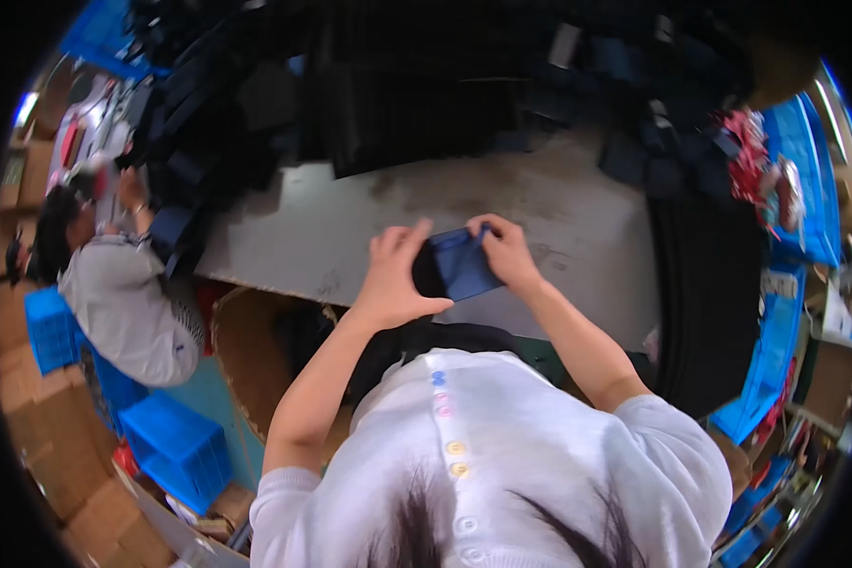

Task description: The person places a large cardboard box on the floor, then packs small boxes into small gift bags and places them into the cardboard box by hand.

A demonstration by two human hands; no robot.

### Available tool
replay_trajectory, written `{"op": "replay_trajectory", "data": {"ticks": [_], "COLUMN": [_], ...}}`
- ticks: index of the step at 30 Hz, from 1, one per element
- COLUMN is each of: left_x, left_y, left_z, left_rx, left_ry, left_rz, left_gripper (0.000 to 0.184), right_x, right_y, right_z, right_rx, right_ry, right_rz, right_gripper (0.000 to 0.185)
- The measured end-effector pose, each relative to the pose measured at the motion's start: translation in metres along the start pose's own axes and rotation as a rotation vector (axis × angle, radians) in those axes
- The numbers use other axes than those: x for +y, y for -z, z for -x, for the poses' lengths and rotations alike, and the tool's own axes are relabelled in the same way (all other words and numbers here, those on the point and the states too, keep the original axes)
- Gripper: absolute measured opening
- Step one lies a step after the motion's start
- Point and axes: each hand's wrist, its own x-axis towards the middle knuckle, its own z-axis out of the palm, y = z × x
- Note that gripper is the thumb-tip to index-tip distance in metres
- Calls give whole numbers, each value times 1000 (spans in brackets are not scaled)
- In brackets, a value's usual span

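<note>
A flat dark blue piece [466, 269], shiny on its face, is held over the near part of the grey table [577, 246]. My right hand [508, 251] pinches its upper right edge between thumb and fingers. On the other side, my left hand [395, 276] has its thumb apart from its fingers, with a black part of the piece between them. The thumb tip is by the lower left corner. Whether the left fingers press on the piece is blurred.
Dark pieces [407, 114] are heaped along the table's far side, and a black stack [705, 293] stands at the right. A co-worker [128, 293] sits at the left near blue crates [175, 450]. An open cardboard box [246, 346] is below the table edge.
</note>
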Motion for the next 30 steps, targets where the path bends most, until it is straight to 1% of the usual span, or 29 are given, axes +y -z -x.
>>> {"op": "replay_trajectory", "data": {"ticks": [1,2,4,5,6,7,8,9,10,11,12,13,14,15,16,17,18,19,20,22,24,25,26,27,28,30], "left_x": [-18,-22,-10,-7,-8,-11,-15,-26,-43,-51,-83,-121,-138,-124,-112,-115,-119,-117,-112,-106,-93,-96,-91,-72,-71,-47], "left_y": [-13,-17,-42,-46,-46,-44,-33,-21,-6,17,36,53,65,70,74,73,70,70,65,53,44,34,26,19,4,-19], "left_z": [-1,-4,-13,-14,-14,-13,-3,9,28,50,80,117,149,160,165,166,165,157,149,132,104,91,74,56,40,9], "left_rx": [149,237,346,323,324,330,279,270,223,193,84,-20,-97,-36,25,44,66,90,85,97,72,104,50,62,86,139], "left_ry": [-31,128,147,125,116,112,79,30,71,102,185,248,402,546,689,680,689,691,672,585,533,393,435,363,227,69], "left_rz": [194,520,842,848,720,593,381,290,270,134,31,-145,-440,-536,-631,-633,-488,-343,-325,-267,-181,-196,-239,-220,-194,-13], "left_gripper": [99,88,73,73,65,58,45,31,25,22,26,31,39,42,45,45,46,47,46,45,45,47,50,53,55,60], "right_x": [-10,-19,-4,-4,-5,-11,-17,-31,-38,-43,-46,-37,-44,-54,-53,-47,-55,-52,-45,-70,-51,-49,-44,-40,-38,-52], "right_y": [-2,-13,-38,-43,-46,-44,-42,-20,12,47,87,141,196,247,286,323,345,349,350,310,278,260,242,226,213,188], "right_z": [5,9,16,20,21,25,33,30,14,-5,-32,-67,-99,-124,-145,-163,-171,-178,-182,-166,-155,-148,-139,-129,-114,-88], "right_rx": [31,64,94,79,56,-47,-154,-541,-397,-235,215,655,976,1131,1257,1176,913,931,952,764,624,619,606,650,630,767], "right_ry": [-16,-28,152,76,7,106,189,141,323,492,304,340,433,468,385,212,-116,-104,-92,-112,-65,-99,-141,-100,-111,-26], "right_rz": [46,89,58,27,-6,53,108,144,447,738,868,891,996,1006,1118,1084,939,919,894,876,972,930,888,911,915,928], "right_gripper": [18,17,16,17,21,31,43,67,71,75,69,60,61,66,73,80,87,87,86,88,88,86,84,73,73,60]}}
